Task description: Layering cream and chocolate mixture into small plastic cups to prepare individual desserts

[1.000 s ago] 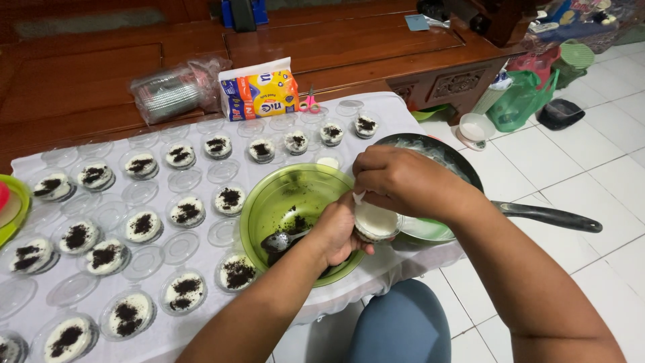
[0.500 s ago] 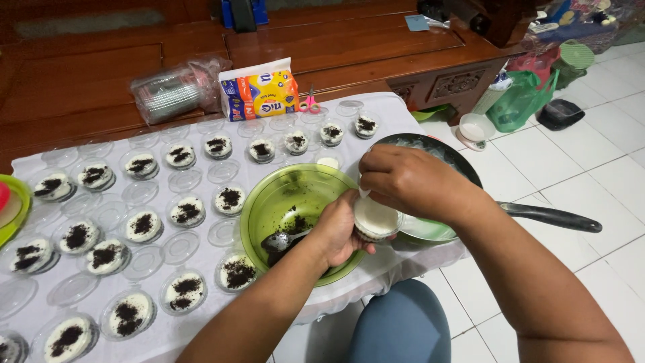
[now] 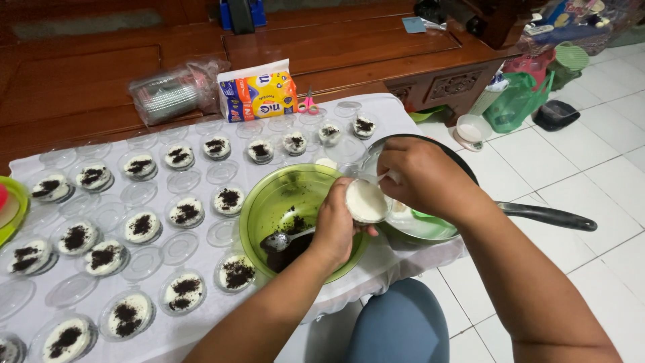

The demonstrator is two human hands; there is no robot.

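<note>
From the head view, the left hand (image 3: 336, 225) has its grip closed on a small cup (image 3: 367, 200) of white cream above the green bowl (image 3: 265, 202); the right hand (image 3: 420, 176) pinches a spoon into it. About nineteen crumb-topped cups (image 3: 183, 211) lie finished on the bench (image 3: 403, 128); this one lacks crumbs.

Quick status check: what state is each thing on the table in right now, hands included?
Small cup: filled with white cream, no crumbs on top, held in left hand.
Right hand: over the cup, grip closed on a utensil, mostly hidden.
Green bowl: nearly empty, dark crumbs at the bottom.
Spoon: resting in the bowl.
Filled cups: uncovered, topped with dark crumbs.
Clear lids: lying loose between cups.
Pan: holds white cream.
</note>
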